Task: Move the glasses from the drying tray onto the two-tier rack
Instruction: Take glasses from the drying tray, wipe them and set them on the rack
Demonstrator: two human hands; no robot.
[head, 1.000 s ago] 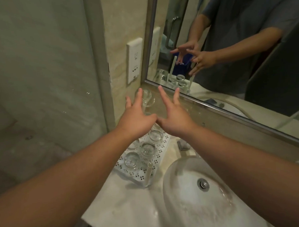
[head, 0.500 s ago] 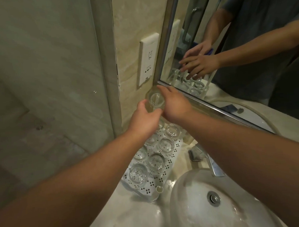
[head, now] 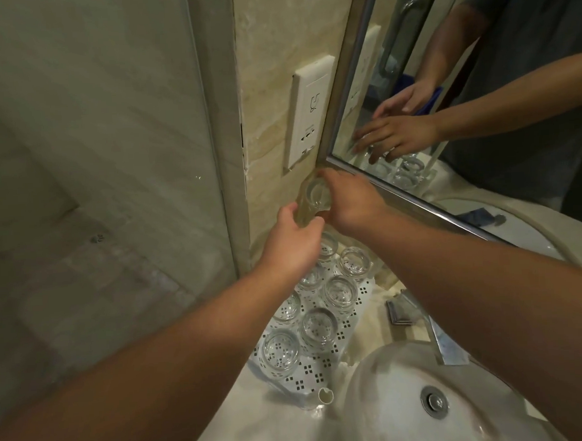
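Two hands meet at one clear glass [head: 315, 199] held up at the far wall, under the mirror [head: 478, 112] corner. Right hand [head: 352, 206] curls round its far rim; left hand [head: 292, 245] grips its near end. It lies tilted, mouth toward the camera, long axis running near-left to far-right. Seven or so more glasses [head: 341, 293] stand mouth-up on the white perforated tray [head: 309, 376], below and nearer. No rack shows clearly.
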